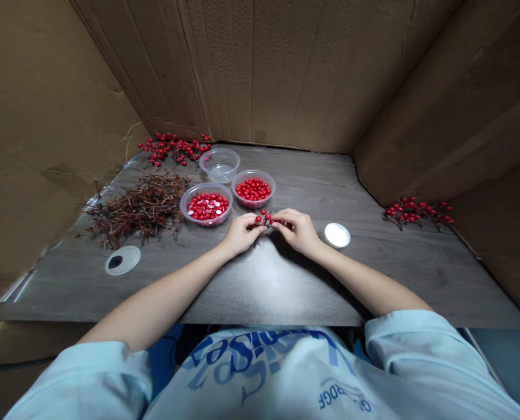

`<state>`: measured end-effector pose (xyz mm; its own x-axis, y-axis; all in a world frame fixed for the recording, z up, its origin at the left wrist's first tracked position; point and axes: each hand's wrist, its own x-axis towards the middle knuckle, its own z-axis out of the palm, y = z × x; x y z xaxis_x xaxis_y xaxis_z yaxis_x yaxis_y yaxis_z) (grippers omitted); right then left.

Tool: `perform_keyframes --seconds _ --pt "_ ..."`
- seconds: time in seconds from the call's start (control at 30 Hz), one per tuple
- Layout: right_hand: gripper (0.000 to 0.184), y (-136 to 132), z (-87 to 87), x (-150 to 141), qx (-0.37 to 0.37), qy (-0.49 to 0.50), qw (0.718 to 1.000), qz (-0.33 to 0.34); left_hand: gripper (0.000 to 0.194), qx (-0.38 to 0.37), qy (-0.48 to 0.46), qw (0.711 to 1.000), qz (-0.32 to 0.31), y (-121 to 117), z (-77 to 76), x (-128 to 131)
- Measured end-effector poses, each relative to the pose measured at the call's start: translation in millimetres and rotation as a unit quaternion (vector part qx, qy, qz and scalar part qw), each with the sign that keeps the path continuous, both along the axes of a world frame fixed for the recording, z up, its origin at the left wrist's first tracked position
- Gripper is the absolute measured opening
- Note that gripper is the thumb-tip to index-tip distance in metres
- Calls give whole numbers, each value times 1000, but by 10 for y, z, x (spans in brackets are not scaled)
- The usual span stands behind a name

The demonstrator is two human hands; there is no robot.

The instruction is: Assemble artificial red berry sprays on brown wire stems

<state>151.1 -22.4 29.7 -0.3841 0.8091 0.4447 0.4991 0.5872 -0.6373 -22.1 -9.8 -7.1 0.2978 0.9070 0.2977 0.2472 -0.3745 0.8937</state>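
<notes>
In the head view, both hands meet over the grey wood-grain table (pixel 264 303), fingers nearly closed. The left hand (pixel 242 234) pinches a small sprig with round, glossy red berries (pixel 266 217); the right hand (pixel 298 233) pinches its other side, thumb and forefinger drawn together. Just beyond the left hand stand two clear round plastic tubs (pixel 207 222) of red berries, with a third clear plastic tub (pixel 220 175) behind. A tangled heap of brown twigs (pixel 137 210) lies left of the hands; a round, shallow white dish (pixel 337 235) sits just right of them.
</notes>
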Motion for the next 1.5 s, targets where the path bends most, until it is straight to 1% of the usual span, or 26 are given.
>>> perform_keyframes --seconds 0.17,0.23,0.33,0.37,0.5,0.6,0.73,0.9,1.1,1.27,1.4,1.5 --pt "14 -3 -12 -13 2 -1 1000 -2 12 -2 -3 1000 1 4 1 1" --pt "15 -13 -16 -22 6 15 999 -28 14 -10 -16 1000 9 7 0 8" --pt "20 -41 -33 -27 22 57 994 -86 14 -44 -56 997 23 11 -10 24" --pt "19 -50 -42 -25 35 61 994 -88 15 -58 -72 995 28 11 -12 29" --pt "13 -65 -88 -4 121 13 992 -14 15 -87 -118 988 37 1 -7 38" --pt "12 -56 -116 0 158 -10 987 0 15 -82 -117 989 35 -11 8 35" --pt "9 -48 -132 -14 181 4 983 19 14 -77 -105 991 34 -22 21 36" --pt "5 -42 -151 -19 204 -10 979 26 14 -86 -111 989 40 -39 40 49" --pt "2 -38 -147 -22 236 4 971 36 15 -76 -112 990 28 -59 56 55" --pt "4 -42 -133 -35 251 16 967 49 19 -83 -134 987 17 -61 40 62" --pt "3 -42 -148 -34 253 10 966 43 18 -69 -122 990 11 -56 22 65" --pt "8 -46 -105 -11 247 7 968 46 17 -58 -115 992 9 -53 21 62"
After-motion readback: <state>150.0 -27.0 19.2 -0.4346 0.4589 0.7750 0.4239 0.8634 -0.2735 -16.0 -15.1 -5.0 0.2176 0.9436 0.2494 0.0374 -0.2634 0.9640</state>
